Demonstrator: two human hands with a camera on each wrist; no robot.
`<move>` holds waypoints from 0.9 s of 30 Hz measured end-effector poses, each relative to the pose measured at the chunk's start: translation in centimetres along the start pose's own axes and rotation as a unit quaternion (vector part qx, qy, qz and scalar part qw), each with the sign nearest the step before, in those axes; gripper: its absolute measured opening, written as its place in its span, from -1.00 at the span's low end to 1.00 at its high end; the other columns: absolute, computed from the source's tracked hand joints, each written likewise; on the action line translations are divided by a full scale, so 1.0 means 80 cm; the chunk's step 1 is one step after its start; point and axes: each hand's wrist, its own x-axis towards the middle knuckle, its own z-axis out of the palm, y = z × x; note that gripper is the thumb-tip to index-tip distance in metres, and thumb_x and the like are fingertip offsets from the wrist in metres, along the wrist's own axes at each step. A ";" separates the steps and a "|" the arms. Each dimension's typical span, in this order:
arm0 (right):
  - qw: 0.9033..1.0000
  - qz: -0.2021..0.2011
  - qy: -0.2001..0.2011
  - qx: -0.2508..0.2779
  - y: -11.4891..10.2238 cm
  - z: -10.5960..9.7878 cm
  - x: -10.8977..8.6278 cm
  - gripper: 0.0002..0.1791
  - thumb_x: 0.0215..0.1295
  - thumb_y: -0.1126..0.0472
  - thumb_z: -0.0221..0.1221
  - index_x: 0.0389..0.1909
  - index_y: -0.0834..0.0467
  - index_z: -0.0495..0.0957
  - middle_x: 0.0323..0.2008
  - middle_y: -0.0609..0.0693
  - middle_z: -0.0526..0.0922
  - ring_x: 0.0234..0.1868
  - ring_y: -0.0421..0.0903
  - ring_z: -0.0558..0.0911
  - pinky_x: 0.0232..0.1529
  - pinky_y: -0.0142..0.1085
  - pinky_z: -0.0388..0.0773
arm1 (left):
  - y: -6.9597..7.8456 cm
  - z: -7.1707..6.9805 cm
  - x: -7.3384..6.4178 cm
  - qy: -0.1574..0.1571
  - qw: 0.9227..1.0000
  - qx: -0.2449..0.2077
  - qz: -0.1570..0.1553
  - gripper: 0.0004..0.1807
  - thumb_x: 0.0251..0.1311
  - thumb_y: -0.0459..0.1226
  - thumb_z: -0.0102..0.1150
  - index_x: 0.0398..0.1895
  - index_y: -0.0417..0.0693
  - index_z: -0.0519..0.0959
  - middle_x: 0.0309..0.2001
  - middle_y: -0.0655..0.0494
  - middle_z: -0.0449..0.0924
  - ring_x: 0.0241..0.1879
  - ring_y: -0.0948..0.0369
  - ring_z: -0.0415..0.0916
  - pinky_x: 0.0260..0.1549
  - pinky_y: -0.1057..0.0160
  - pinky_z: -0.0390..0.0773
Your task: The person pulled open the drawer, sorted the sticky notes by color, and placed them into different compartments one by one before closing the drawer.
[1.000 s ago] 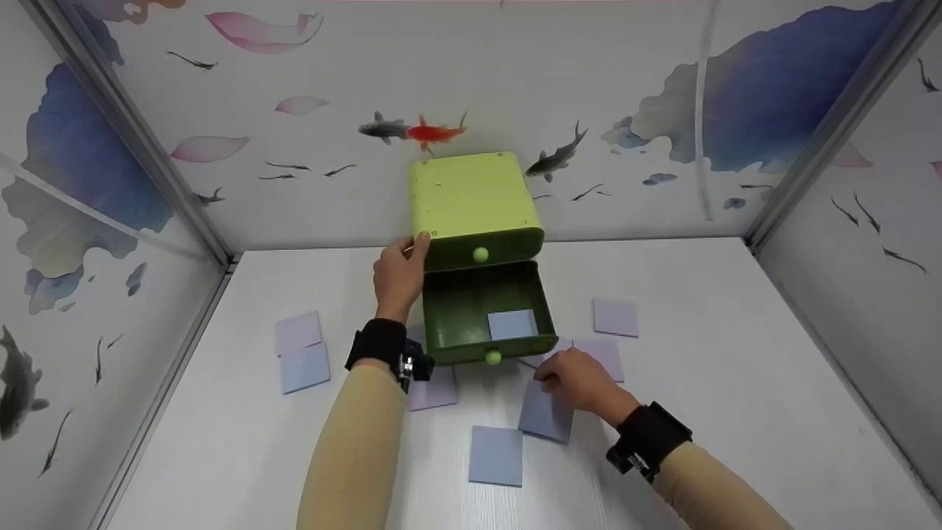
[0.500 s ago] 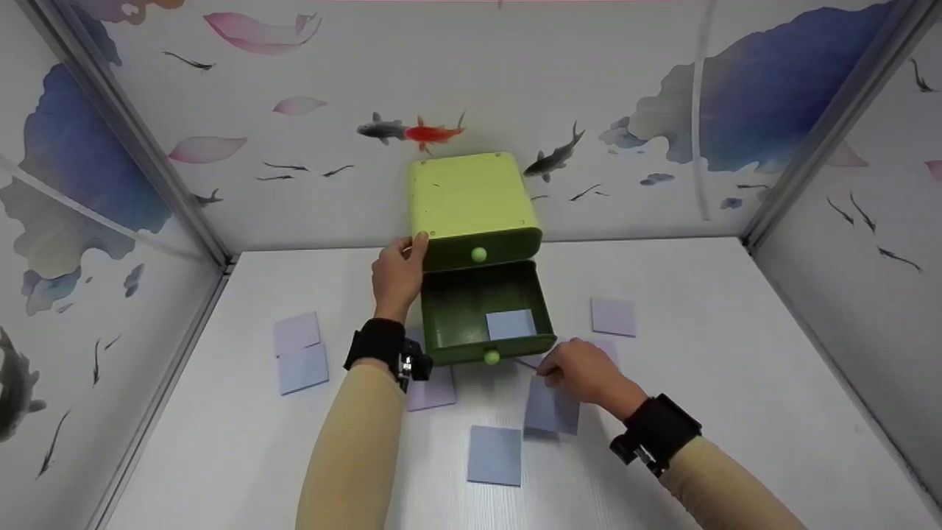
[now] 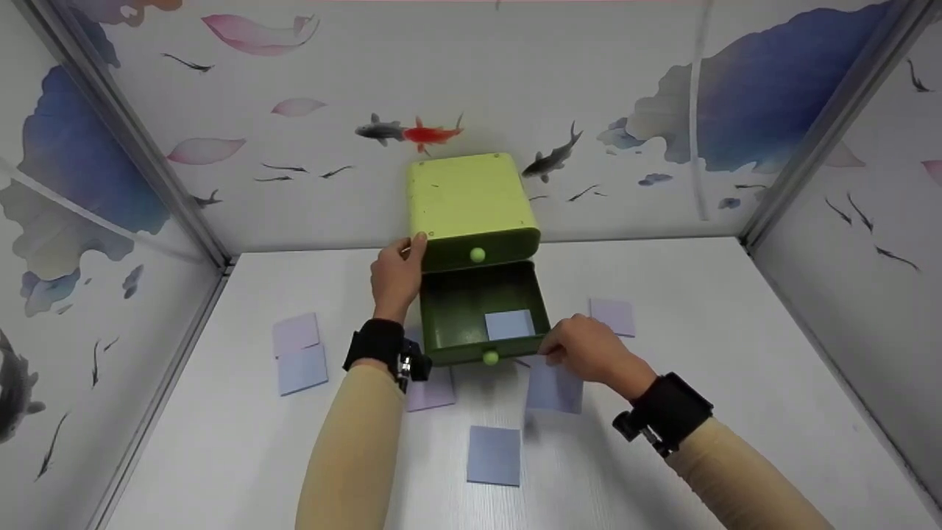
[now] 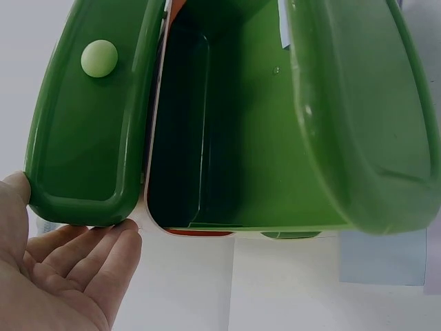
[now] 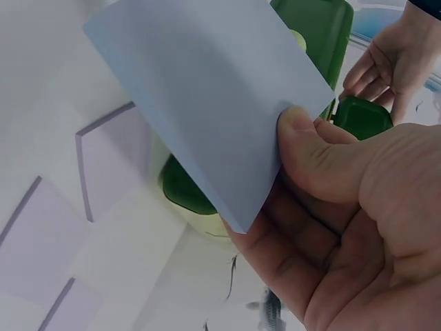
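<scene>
My right hand [image 3: 589, 350] pinches a blue sticky note pad [image 5: 213, 103] between thumb and fingers. It hangs in front of the right corner of a pulled-out green drawer [image 3: 460, 313]. Inside that drawer, toward its right, lies another blue pad [image 3: 509, 324]. The drawer belongs to a small cabinet [image 3: 471, 195] with a yellow-green top and a closed upper drawer [image 4: 89, 131]. My left hand [image 3: 396, 276] rests against the cabinet's left side, thumb at the top corner. In the left wrist view its fingers [image 4: 96, 262] lie nearly straight along the side.
A purple pad [image 3: 296, 335] and a blue pad [image 3: 302, 369] lie together at left. One purple pad [image 3: 431, 390] is partly under my left wrist; a blue pad [image 3: 493, 456] lies in front. Another purple pad [image 3: 613, 316] lies at right. Printed walls enclose the table [image 3: 221, 456].
My right hand has lifted the blue pad off the table and carried it up toward the drawer's right front corner. My left hand and the cabinet have stayed in place.
</scene>
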 end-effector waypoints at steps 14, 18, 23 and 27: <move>1.000 0.015 0.002 -0.017 -0.011 -0.049 0.040 -0.78 0.16 0.43 0.28 -0.23 0.13 0.77 -0.23 0.03 0.78 -0.19 0.00 0.71 -0.19 -0.09 0.65 | 0.002 0.000 0.001 -0.005 1.000 -0.002 -0.003 -0.36 0.42 0.17 -0.14 0.31 -0.07 0.44 0.23 -0.08 0.54 0.20 0.03 0.51 0.18 0.05 0.47; 1.000 0.016 0.004 -0.023 -0.015 -0.059 0.056 -0.77 0.18 0.44 0.24 -0.24 0.12 0.77 -0.25 0.02 0.77 -0.24 -0.01 0.70 -0.26 -0.12 0.65 | 0.003 0.000 0.001 -0.007 1.000 -0.007 -0.007 -0.35 0.42 0.17 -0.13 0.32 -0.09 0.43 0.23 -0.09 0.54 0.18 0.02 0.53 0.17 0.04 0.48; 0.999 0.021 0.010 -0.028 -0.025 -0.069 0.077 -0.75 0.21 0.45 0.20 -0.25 0.11 0.77 -0.23 0.02 0.76 -0.23 -0.01 0.68 -0.24 -0.12 0.65 | 0.005 -0.001 0.002 -0.005 1.000 -0.012 -0.011 -0.35 0.41 0.17 -0.12 0.32 -0.09 0.43 0.21 -0.09 0.55 0.15 0.02 0.54 0.15 0.04 0.50; 0.999 0.033 0.008 -0.024 -0.031 -0.070 0.093 -0.74 0.25 0.42 0.19 -0.18 0.10 0.76 -0.14 0.03 0.76 -0.15 0.01 0.70 -0.17 -0.10 0.66 | 0.001 -0.001 0.001 -0.006 1.000 -0.015 -0.015 -0.36 0.41 0.17 -0.12 0.31 -0.08 0.43 0.22 -0.08 0.54 0.17 0.03 0.52 0.17 0.04 0.48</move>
